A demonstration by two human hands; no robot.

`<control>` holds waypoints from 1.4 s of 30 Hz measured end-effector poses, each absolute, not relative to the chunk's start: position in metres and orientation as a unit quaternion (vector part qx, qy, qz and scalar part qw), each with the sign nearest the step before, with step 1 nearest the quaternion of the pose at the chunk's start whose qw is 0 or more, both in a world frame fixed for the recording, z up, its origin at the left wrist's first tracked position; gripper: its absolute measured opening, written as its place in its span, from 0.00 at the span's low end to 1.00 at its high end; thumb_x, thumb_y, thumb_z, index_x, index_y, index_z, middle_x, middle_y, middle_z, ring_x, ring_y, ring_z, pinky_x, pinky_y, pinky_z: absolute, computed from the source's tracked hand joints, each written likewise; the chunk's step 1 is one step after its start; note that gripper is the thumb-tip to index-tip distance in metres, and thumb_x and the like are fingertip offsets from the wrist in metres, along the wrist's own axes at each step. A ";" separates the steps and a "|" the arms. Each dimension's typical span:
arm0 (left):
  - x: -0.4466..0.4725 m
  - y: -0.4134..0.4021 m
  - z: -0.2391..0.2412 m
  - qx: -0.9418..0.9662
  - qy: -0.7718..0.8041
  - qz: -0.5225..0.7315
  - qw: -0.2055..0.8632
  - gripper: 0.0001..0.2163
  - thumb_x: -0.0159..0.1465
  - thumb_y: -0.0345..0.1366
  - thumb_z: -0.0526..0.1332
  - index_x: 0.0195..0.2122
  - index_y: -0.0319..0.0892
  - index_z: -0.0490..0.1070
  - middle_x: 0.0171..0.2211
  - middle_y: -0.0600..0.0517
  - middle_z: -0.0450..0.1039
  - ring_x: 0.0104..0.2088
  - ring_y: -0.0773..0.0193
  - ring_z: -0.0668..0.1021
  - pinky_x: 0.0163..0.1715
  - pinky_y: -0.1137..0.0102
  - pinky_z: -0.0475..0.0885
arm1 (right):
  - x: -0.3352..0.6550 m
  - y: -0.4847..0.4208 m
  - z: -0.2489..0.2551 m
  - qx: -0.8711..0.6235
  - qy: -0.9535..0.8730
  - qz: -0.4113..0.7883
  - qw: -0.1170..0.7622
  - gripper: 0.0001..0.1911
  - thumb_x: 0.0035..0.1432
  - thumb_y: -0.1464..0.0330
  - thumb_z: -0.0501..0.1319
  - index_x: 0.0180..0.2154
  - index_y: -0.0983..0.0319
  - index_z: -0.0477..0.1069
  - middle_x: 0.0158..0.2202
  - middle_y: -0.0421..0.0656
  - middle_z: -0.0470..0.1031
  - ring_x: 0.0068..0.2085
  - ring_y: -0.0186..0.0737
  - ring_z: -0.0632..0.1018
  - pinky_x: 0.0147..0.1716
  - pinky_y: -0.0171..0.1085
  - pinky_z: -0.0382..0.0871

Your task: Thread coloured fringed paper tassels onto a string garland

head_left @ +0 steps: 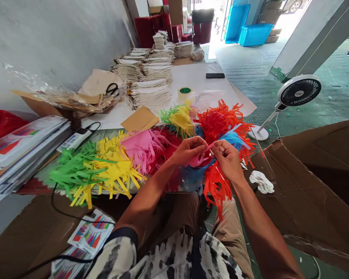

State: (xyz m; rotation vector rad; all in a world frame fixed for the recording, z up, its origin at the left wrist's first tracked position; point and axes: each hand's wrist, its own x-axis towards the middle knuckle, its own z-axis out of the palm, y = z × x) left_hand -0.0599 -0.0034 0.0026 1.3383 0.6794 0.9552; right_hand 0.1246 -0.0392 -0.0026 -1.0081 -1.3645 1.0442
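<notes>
Your patterned shirt [174, 250] lies nearest; beyond it, your left hand [192, 149] and right hand [226, 155] narrowly pinch a pink strip [210, 147] above the near red fringe [218, 186]. Uneven tugging could tear it, or trailing fringe snag it.

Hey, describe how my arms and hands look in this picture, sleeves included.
Your left hand and right hand look ungloved, and no watch shows. The left sleeve is short, whitish with black blotches, edged by a dark cuff.
</notes>
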 end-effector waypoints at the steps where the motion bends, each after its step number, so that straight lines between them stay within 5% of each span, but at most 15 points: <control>1: -0.060 -0.003 0.002 0.584 0.300 0.419 0.627 0.22 0.60 0.55 0.75 0.36 0.39 0.75 0.26 0.54 0.76 0.26 0.70 0.75 0.30 0.73 0.70 | 0.124 -0.040 -0.002 -0.428 -0.573 0.441 0.543 0.18 0.61 0.51 0.70 0.37 0.58 0.74 0.26 0.36 0.73 0.27 0.35 0.72 0.28 0.36 0.65; 14: -0.060 -0.007 -0.002 0.615 0.309 0.437 0.579 0.22 0.63 0.57 0.71 0.38 0.41 0.73 0.27 0.54 0.76 0.27 0.68 0.76 0.30 0.72 0.70 | 0.122 -0.043 -0.005 -0.469 -0.595 0.395 0.520 0.12 0.66 0.58 0.64 0.39 0.60 0.75 0.25 0.36 0.73 0.26 0.34 0.70 0.26 0.36 0.60; 18: -0.058 -0.015 -0.007 0.704 0.356 0.443 0.427 0.16 0.64 0.48 0.72 0.46 0.44 0.78 0.33 0.53 0.80 0.25 0.70 0.70 0.29 0.72 0.65 | 0.123 -0.039 -0.008 -0.491 -0.571 0.393 0.528 0.12 0.64 0.59 0.64 0.37 0.61 0.74 0.25 0.37 0.74 0.25 0.35 0.70 0.26 0.36 0.61; 23: -0.054 -0.021 -0.007 0.730 0.409 0.479 0.266 0.06 0.69 0.42 0.68 0.40 0.47 0.82 0.34 0.52 0.82 0.30 0.66 0.73 0.36 0.69 0.67 | 0.122 -0.040 -0.009 -0.509 -0.574 0.365 0.528 0.13 0.66 0.57 0.64 0.37 0.60 0.74 0.25 0.36 0.72 0.25 0.34 0.68 0.26 0.36 0.59; 28: -0.054 -0.020 -0.003 0.706 0.400 0.479 0.335 0.03 0.66 0.36 0.68 0.35 0.44 0.79 0.33 0.53 0.80 0.31 0.67 0.74 0.37 0.70 0.68 | 0.117 -0.046 -0.007 -0.544 -0.595 0.300 0.510 0.12 0.67 0.57 0.63 0.37 0.59 0.74 0.24 0.35 0.68 0.24 0.34 0.65 0.26 0.37 0.57; 37: -0.063 -0.005 -0.006 0.592 0.383 0.436 0.558 0.22 0.61 0.56 0.72 0.34 0.39 0.77 0.30 0.53 0.76 0.28 0.70 0.71 0.32 0.72 0.66 | 0.115 -0.041 -0.013 -0.493 -0.568 0.349 0.559 0.12 0.68 0.57 0.64 0.45 0.57 0.72 0.26 0.34 0.69 0.27 0.37 0.68 0.29 0.39 0.61; 42: -0.065 -0.002 -0.007 0.539 0.383 0.450 0.600 0.22 0.61 0.55 0.73 0.31 0.39 0.77 0.27 0.54 0.74 0.27 0.70 0.71 0.30 0.73 0.65 | 0.110 -0.049 -0.013 -0.510 -0.576 0.280 0.574 0.13 0.71 0.55 0.61 0.49 0.55 0.68 0.27 0.35 0.72 0.27 0.39 0.71 0.32 0.40 0.63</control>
